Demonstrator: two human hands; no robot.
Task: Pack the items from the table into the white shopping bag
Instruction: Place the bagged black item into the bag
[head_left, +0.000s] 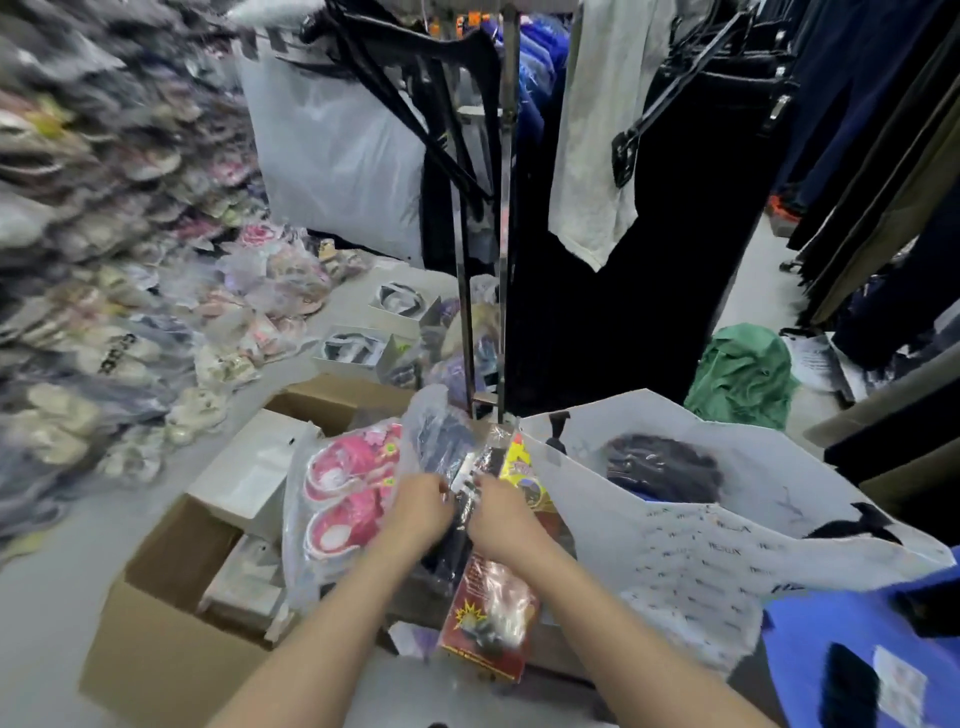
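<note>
Being held by both hands at once, the dark packet (441, 441) in clear wrap sits just left of the white shopping bag (675, 551), above the other goods on the table. The left hand (421, 512) and right hand (501, 514) are drawn close together, nearly touching, w/ fingers curled onto the packet's middle; exact finger placement is blurred. A two-handed hold is prob. used because the wrap is loose and slippery and the contents floppy, so the bundle is kept gathered rather than left to sag.

The bag is stood open at the right w/ its mouth turned toward the person, so only a short sideways carry is judged to be needed. A dark bundle (665, 467) is already lodged inside it. A pair of pink shoes (348, 483) in plastic is left lying beside the left hand, a red packet (488, 608) under the right wrist and a yellow packet (524, 467) against the bag's near wall; all are yet to be packed. A cardboard box (171, 649) of white cartons is set lower left.

The packet's long axis is run away from the person, its far end pointed up and slightly left, not toward the bag mouth, so a turn to the right is likely needed.
</note>
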